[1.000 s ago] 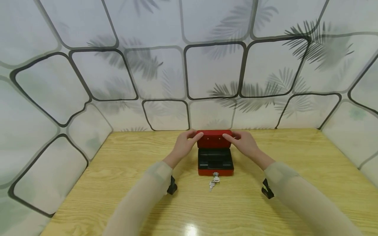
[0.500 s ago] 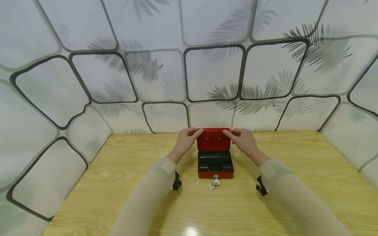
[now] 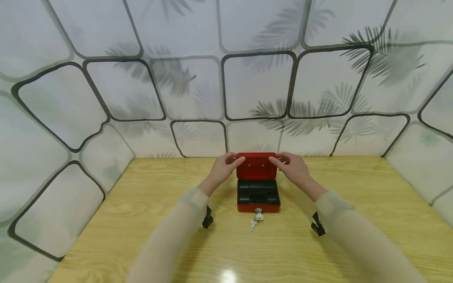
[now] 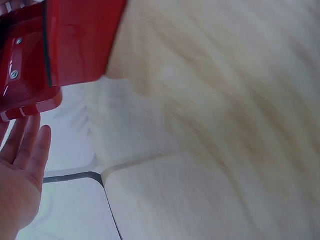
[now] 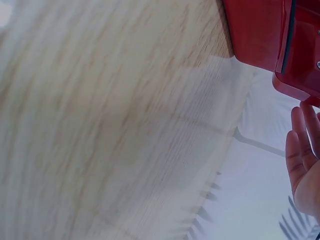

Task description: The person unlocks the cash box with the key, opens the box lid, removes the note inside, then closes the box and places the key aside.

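A small red cash box [image 3: 244,208] sits on the table with its lid [image 3: 256,173] raised roughly upright at the back. Inside lies a black tray [image 3: 258,188]. One key stands in the front lock, and a second key [image 3: 254,223] hangs from it. My left hand [image 3: 222,169] holds the lid's left top corner, thumb on the inner face and fingers behind. At the opposite corner, my right hand [image 3: 294,169] holds the lid likewise. Both wrist views show the fingers [image 4: 26,145] of the left and the fingers [image 5: 300,135] of the right reaching the lid's edge.
The wood-grain table [image 3: 159,181] extends to both sides of the box and toward me. Behind it and at the sides hangs a pale backdrop [image 3: 255,86] with dark outlines and leaf prints. A dark wrist mount shows below each sleeve.
The lid has swung back from a forward lean to nearly upright, with both hands still on it. Most of that movement came in the first half second. The box base stayed in place.
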`<state>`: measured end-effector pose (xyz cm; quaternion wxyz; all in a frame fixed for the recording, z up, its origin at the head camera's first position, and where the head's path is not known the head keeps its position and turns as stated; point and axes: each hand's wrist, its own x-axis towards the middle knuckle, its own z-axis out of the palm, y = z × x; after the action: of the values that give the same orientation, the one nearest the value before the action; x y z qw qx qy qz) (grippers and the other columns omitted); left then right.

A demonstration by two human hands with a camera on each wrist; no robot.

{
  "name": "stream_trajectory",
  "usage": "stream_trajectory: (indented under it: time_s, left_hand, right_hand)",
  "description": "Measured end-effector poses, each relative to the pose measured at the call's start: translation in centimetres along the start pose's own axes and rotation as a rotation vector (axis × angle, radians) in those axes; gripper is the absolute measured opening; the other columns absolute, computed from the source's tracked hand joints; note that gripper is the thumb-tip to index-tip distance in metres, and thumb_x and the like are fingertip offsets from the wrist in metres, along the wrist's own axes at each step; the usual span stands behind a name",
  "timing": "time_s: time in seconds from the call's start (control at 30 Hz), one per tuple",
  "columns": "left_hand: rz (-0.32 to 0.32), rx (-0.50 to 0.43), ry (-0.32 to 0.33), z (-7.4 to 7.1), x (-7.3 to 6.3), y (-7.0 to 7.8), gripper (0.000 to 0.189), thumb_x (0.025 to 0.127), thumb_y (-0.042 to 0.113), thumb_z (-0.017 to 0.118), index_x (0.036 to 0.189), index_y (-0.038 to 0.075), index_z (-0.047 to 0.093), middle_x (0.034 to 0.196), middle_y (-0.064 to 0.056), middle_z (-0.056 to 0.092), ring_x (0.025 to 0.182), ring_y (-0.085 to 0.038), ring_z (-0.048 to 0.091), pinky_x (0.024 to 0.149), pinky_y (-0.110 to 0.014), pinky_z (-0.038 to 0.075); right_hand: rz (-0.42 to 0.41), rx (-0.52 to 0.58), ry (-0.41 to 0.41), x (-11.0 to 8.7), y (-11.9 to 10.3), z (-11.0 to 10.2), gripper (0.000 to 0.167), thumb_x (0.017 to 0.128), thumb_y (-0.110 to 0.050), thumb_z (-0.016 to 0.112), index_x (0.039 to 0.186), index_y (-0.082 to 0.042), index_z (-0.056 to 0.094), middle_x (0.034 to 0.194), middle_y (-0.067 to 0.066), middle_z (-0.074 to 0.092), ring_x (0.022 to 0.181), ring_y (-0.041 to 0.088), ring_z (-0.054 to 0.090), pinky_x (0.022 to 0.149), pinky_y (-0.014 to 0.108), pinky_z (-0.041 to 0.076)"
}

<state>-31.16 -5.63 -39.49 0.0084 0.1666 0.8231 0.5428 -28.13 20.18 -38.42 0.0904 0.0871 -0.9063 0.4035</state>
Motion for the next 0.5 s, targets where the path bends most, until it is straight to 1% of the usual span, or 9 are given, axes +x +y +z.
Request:
stream_trajectory:
  time_s: [0.07, 0.13, 0.27, 0.37, 0.5]
  left_hand:
    - [-0.012, 0.008, -0.039, -0.1, -0.5, -0.3, 0.049, 0.092, 0.044, 0.066, 0.128, 0.012, 0.057, 0.120, -0.006, 0.062, 0.107, -0.024, 0.057, 0.087, -0.041, 0.050]
    - [-0.005, 0.015, -0.073, -0.2, -1.2, -0.7, 0.055, 0.090, 0.043, 0.068, 0.133, 0.013, 0.051, 0.127, -0.007, 0.058, 0.113, -0.023, 0.055, 0.093, -0.043, 0.047]
    - [0.008, -0.027, -0.134, -0.7, -2.9, -1.0, 0.070, 0.089, 0.035, 0.072, 0.145, 0.013, 0.037, 0.141, -0.012, 0.046, 0.124, -0.029, 0.047, 0.097, -0.047, 0.045]
    - [0.006, -0.063, -0.181, -1.1, -4.3, -1.0, 0.080, 0.088, 0.029, 0.074, 0.150, 0.012, 0.027, 0.148, -0.015, 0.037, 0.131, -0.032, 0.040, 0.100, -0.052, 0.041]
    - [-0.014, -0.072, -0.235, -1.5, -5.7, -1.2, 0.090, 0.085, 0.023, 0.078, 0.152, 0.013, 0.019, 0.153, -0.017, 0.028, 0.135, -0.033, 0.035, 0.101, -0.058, 0.037]
  right_hand:
    - [-0.008, -0.002, -0.003, -0.4, 0.0, -0.3, 0.057, 0.095, -0.048, 0.058, 0.127, -0.001, 0.058, 0.117, 0.019, 0.064, 0.096, 0.032, 0.062, 0.084, 0.049, 0.050]
    - [-0.010, 0.006, -0.008, -0.9, -0.1, -0.6, 0.058, 0.095, -0.046, 0.059, 0.132, -0.002, 0.054, 0.122, 0.018, 0.062, 0.101, 0.033, 0.060, 0.084, 0.049, 0.050]
    - [-0.026, 0.033, -0.006, -2.0, -0.1, -1.4, 0.062, 0.096, -0.041, 0.061, 0.141, -0.004, 0.041, 0.128, 0.018, 0.057, 0.107, 0.034, 0.057, 0.080, 0.047, 0.050]
    - [-0.073, 0.050, 0.005, -2.8, -0.2, -2.0, 0.060, 0.096, -0.035, 0.062, 0.141, -0.003, 0.038, 0.129, 0.018, 0.055, 0.110, 0.034, 0.055, 0.079, 0.046, 0.049]
    - [-0.137, 0.060, 0.028, -3.9, -0.4, -2.3, 0.052, 0.096, -0.029, 0.064, 0.135, -0.003, 0.043, 0.123, 0.014, 0.057, 0.108, 0.030, 0.055, 0.076, 0.037, 0.047]
